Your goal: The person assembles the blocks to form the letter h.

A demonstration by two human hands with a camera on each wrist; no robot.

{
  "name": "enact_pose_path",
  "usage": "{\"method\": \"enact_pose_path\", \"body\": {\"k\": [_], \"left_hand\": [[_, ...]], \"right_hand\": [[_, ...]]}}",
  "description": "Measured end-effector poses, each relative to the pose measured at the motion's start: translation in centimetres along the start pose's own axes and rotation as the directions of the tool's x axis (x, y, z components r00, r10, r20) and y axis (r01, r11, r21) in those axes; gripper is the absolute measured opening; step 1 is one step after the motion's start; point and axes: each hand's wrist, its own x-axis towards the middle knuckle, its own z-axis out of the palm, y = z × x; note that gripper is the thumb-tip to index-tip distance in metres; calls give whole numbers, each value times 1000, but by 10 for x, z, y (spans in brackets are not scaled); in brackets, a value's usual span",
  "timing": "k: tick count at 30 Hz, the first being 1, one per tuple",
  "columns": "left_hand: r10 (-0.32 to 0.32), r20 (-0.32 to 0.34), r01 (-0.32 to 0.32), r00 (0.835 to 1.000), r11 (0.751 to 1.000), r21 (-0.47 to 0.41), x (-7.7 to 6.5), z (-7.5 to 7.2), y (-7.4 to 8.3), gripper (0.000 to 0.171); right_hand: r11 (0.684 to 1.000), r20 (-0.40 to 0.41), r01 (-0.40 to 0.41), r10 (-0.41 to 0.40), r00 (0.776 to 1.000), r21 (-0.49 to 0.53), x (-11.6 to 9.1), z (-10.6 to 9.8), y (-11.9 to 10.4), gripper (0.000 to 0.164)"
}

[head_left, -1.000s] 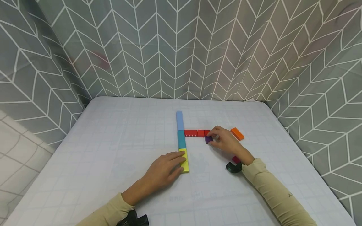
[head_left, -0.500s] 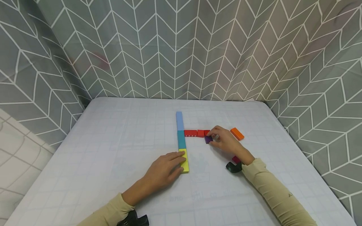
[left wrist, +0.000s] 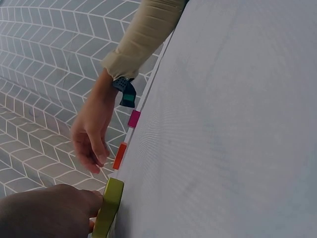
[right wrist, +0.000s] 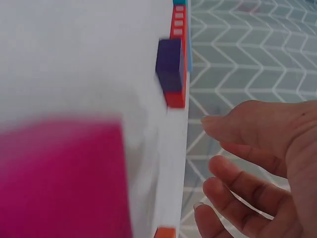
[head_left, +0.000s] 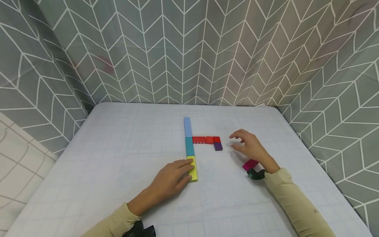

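My left hand (head_left: 169,178) rests its fingers on the yellow block (head_left: 194,173), the near end of a straight line. Beyond it in that line lie a teal block (head_left: 190,146) and a light blue block (head_left: 188,127). A row of red blocks (head_left: 199,140) runs rightward from the line, and a purple block (head_left: 218,146) sits against the near side of its last one. Right of the purple block, apart from it, my right hand (head_left: 251,147) hovers with loosely bent fingers and nothing between them. The right wrist view shows this gap between the thumb and the purple block (right wrist: 170,64).
A magenta block (head_left: 250,164) lies beneath my right wrist, beside the black wrist strap (head_left: 256,174). The orange block (left wrist: 119,156) shows in the left wrist view; my right hand hides it in the head view. Patterned grey curtains (head_left: 183,52) stand around the white table (head_left: 118,148).
My right hand has let go of the purple block and moved right, now covering the orange block in the head view. The purple block stays against the red row. The left hand has not moved.
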Motion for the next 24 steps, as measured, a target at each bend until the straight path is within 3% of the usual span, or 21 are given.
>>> {"method": "enact_pose_path", "body": {"k": [11, 16, 24], "left_hand": [[-1, 3, 1, 1000, 1000, 6, 0, -1, -1, 37], [-7, 8, 7, 1000, 1000, 5, 0, -1, -1, 37], [-3, 5, 3, 1000, 1000, 2, 0, 0, -1, 37]], "right_hand": [[986, -7, -161, 161, 987, -50, -14, -17, 25, 38], [983, 5, -179, 179, 984, -50, -17, -18, 42, 42], [979, 83, -194, 199, 976, -68, -21, -21, 50, 49]]}}
